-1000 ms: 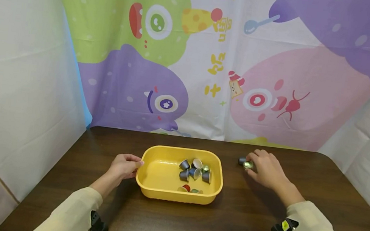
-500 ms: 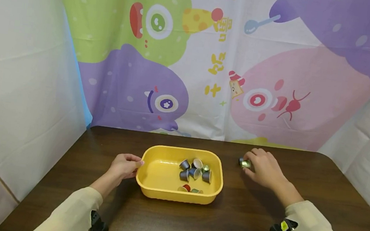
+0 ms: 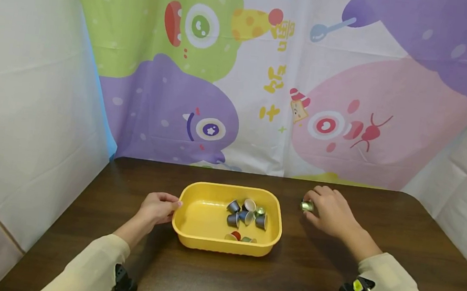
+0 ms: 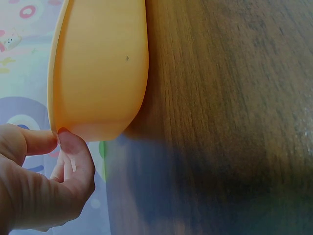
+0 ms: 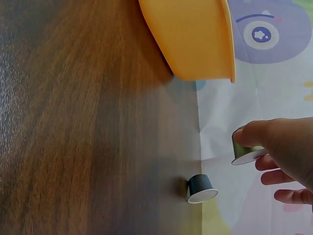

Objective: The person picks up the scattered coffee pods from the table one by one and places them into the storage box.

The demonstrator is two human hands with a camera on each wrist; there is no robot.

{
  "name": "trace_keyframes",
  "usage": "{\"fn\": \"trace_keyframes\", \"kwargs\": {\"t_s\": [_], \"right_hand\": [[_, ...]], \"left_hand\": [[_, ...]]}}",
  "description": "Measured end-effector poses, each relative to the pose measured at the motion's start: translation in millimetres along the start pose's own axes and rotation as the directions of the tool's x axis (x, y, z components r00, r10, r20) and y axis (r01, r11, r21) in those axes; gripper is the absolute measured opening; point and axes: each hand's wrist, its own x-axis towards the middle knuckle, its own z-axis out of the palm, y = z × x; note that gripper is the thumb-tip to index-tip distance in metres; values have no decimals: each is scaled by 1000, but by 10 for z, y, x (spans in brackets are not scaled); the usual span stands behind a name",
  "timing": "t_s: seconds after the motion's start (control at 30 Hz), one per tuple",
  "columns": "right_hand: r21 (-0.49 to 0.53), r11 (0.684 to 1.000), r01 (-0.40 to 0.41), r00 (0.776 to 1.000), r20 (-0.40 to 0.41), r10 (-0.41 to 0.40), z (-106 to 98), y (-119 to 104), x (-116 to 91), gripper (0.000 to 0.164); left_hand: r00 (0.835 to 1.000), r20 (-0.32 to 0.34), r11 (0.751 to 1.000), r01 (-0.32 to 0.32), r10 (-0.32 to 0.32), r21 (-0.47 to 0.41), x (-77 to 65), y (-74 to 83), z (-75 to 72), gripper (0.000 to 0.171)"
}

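With thumb and finger, my left hand (image 3: 156, 208) pinches the left rim of a yellow plastic tub (image 3: 222, 246); the left wrist view shows the thumb and finger (image 4: 74, 142) meeting at its edge. To the right of the tub, my right hand (image 3: 331, 213) pinches a shiny green coffee capsule (image 3: 307, 206). In the right wrist view, that capsule hangs tilted under the thumb, above the table. A dark coffee capsule (image 5: 199, 188) lies on its side on the table just below; in the head view it is mostly hidden behind the green one.
Inside the tub's right half lie several coffee capsules, among them dark grey ones (image 3: 232, 220), a green one (image 3: 260, 211) and a red one (image 3: 235, 235). The brown wooden table (image 3: 218, 283) ends at a printed cloth (image 3: 258, 153) behind it.
My right hand has shifted slightly left with the green capsule, which now covers most of the dark capsule in the head view. The left hand and the tub have stayed put.
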Motion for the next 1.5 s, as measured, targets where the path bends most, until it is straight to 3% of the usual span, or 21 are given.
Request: {"fn": "trace_keyframes", "kwargs": {"t_s": [1.5], "right_hand": [[36,998,41,998,-44,-40,-84,-142,59,28]], "left_hand": [[1000,3,1000,1,-1,-10,12,-5,4,26]]}}
